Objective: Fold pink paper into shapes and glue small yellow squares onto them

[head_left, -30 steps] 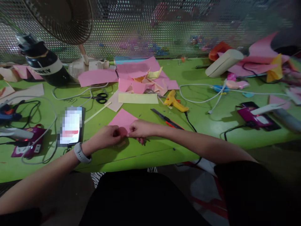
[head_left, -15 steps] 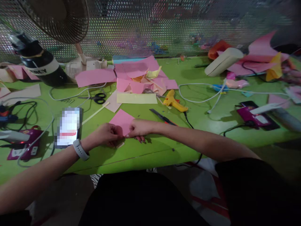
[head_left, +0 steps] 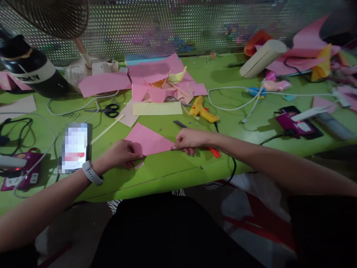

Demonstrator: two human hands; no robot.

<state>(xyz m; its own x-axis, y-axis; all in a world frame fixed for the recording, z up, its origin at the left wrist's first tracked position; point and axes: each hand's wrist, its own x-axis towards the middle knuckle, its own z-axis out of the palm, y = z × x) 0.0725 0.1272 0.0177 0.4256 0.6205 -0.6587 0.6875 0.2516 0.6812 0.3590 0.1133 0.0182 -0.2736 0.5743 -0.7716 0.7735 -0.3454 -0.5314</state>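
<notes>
A worker's two bare hands meet a pink sheet (head_left: 147,139) near the middle of the near edge of a green worktop (head_left: 167,173). The right hand (head_left: 187,142) pinches the sheet's right corner between thumb and bent fingers, the remaining fingers curled under. The left hand (head_left: 125,153), a pale wristband (head_left: 92,173) at its wrist, rests on the sheet's left end with fingers curled; whether it pinches the paper or only presses it cannot be told. One point of the sheet faces the worktop's far edge, and a small scrap (head_left: 139,166) lies just beside the left hand.

A cutter knife (head_left: 214,152) lies partly hidden by the right hand, its blade toward the far edge. Beyond it sits a yellow glue gun (head_left: 204,110), near a pale yellow strip (head_left: 157,108) and a heap of pink paper (head_left: 156,70). To the left, a lit phone (head_left: 75,145), its screen blurred, lies near the left forearm, with black-handled scissors (head_left: 111,110) farther back. A dark bottle (head_left: 33,70) leans beside a fan (head_left: 47,16) toward the far left corner; a cream roll (head_left: 263,58) rests toward the far right corner.
</notes>
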